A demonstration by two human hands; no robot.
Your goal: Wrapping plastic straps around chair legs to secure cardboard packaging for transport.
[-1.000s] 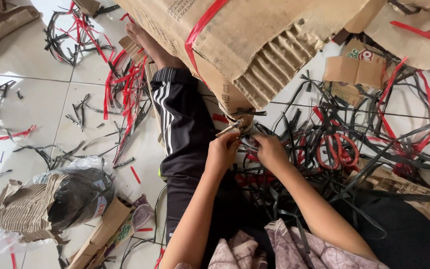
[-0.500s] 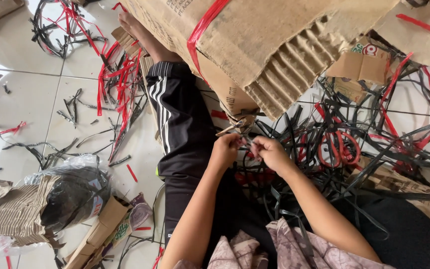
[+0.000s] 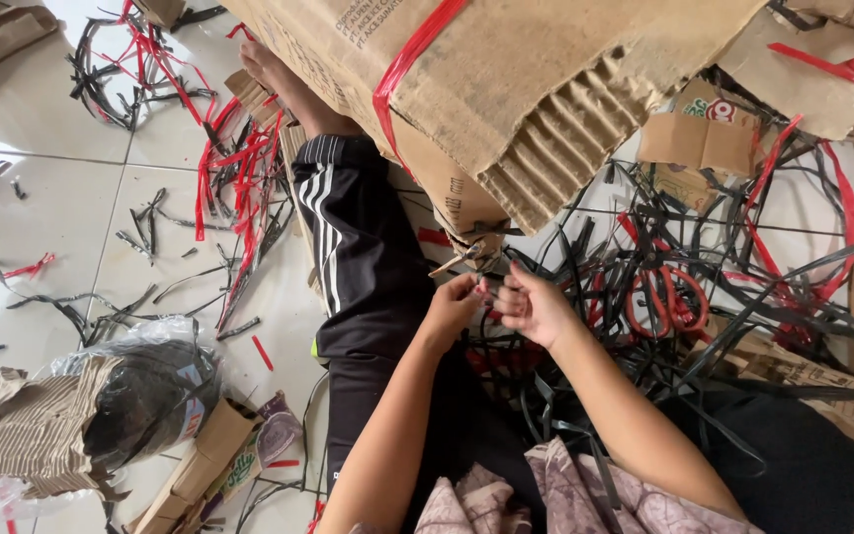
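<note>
Right now the biggest thing before you is the bundle of flattened cardboard point(image 3: 506, 89), bound by a red strap point(image 3: 409, 59), which leans over your outstretched leg in black trousers point(image 3: 363, 257) with white side stripes; its torn, corrugated corner hangs just above your hands. Under it all lies the white tiled floor point(image 3: 42, 208), strewn with cut ends of strapping. To your right a wide tangle of black plastic straps point(image 3: 704, 257), shot through with red ones, spreads over the floor and over loose cardboard pieces, and red-handled scissors point(image 3: 666, 297) lie in the middle of it, near your right hand but apart from it. To your left, well away from your hands, a clear plastic bag point(image 3: 140, 396) stuffed with dark material rests against crumpled corrugated cardboard, and farther up a loose heap of red and black strap offcuts point(image 3: 234, 188) lies beside your leg. Your left hand point(image 3: 450, 309) is closed in a pinch, thumb and fingertips pressed on a thin strap end point(image 3: 483, 289) just below the cardboard corner. Your right hand point(image 3: 529, 302) sits just beside it, fingers curled and pinching the same small strap end from the other side, so that the two hands almost touch. Exactly how the strap runs between your fingers is too small to tell, though it joins the black tangle below the bundle's corner.
</note>
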